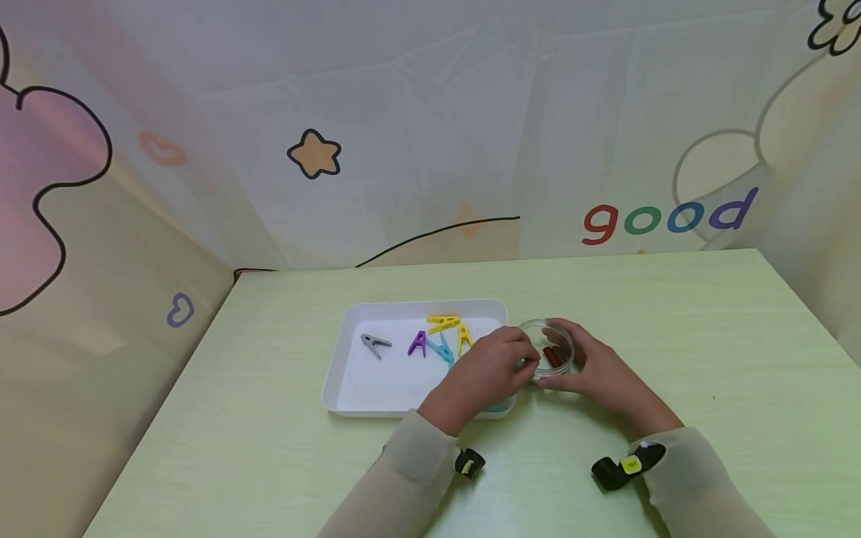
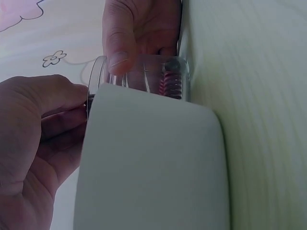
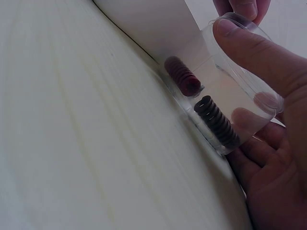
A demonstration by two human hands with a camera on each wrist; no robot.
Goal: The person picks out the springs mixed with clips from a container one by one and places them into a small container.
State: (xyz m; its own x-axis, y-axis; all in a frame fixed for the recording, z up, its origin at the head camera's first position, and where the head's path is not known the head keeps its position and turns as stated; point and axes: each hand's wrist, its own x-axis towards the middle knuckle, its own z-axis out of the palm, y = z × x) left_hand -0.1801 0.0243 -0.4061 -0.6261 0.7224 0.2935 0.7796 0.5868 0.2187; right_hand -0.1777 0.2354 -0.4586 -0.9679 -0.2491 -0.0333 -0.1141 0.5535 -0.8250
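A clear round jar (image 1: 536,323) stands by the tray's right side, and my right hand (image 1: 605,377) grips it with thumb and fingers around its wall. Inside, near its base, lie a dark red coil spring (image 3: 182,76) and a black coil spring (image 3: 217,122). My left hand (image 1: 480,373) is at the jar's mouth, fingers curled and fingertips right at the rim. A small dark thing (image 2: 90,97) shows at those fingertips in the left wrist view, mostly hidden; I cannot tell its kind.
A shallow white tray (image 1: 377,392) lies left of the jar, partly under my left hand. In it are grey (image 1: 374,344), purple (image 1: 418,343), blue (image 1: 442,350) and yellow (image 1: 444,322) clothespins. A printed curtain (image 1: 430,149) rises behind the pale green table (image 1: 255,448).
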